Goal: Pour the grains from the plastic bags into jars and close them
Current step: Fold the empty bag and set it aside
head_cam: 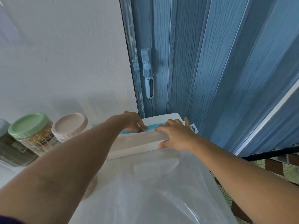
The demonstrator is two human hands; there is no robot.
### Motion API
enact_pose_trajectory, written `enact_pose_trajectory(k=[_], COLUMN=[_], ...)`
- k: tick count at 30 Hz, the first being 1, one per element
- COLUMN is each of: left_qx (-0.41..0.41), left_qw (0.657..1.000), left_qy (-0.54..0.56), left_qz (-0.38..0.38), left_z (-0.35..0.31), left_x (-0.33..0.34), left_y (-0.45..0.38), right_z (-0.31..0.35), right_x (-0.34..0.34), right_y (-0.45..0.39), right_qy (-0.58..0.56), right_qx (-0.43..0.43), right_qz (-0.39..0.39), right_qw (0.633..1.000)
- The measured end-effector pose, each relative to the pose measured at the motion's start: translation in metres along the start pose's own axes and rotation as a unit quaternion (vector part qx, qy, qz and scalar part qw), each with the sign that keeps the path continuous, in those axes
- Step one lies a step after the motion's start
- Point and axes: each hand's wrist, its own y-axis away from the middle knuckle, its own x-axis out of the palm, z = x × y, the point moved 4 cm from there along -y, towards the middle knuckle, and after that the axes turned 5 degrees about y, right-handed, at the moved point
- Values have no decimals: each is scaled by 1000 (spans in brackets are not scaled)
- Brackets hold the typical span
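A large clear plastic bag (161, 191) lies spread over the table in front of me. At the left stand three closed jars: a green-lidded jar (32, 131) of yellow grains, a pink-lidded jar (70, 126), and a jar of dark green grains (11, 147) at the frame's edge. Both arms reach to a long white box (137, 143) at the table's far end. My right hand (176, 135) grips the box's right end, thumb on its front face and fingers over its top edge. My left hand (132, 122) reaches into the box, fingertips touching a blue item (152, 126) inside.
A pale wall rises behind the jars. A blue folding door (210, 62) with a light blue latch (148, 73) stands just behind the box. A patterned floor (288, 168) shows at the lower right, past the table edge.
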Motion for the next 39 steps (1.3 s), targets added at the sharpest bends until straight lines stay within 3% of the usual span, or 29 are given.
enact_pose_trajectory(k=[9,19,24,32,39], left_qx=[5,11,39,-20,-7], left_qw=[999,996,982,985,979], left_qy=[-23,36,91,74,133], left_qz=[-46,-75,-163,-155,-155], left_z=[4,9,9,4,11], left_x=[8,20,28,31,-4], left_y=[-6,1,10,2,5], right_z=[1,3,6,8,6], right_x=[0,2,0,-3,-16], right_y=[9,33,39,42,44], right_qy=[-6,3,8,14,5], right_qx=[-5,-19,-13,-16,-18], right_qz=[20,42,42,40,20], right_qw=[1000,999,999,999,1000])
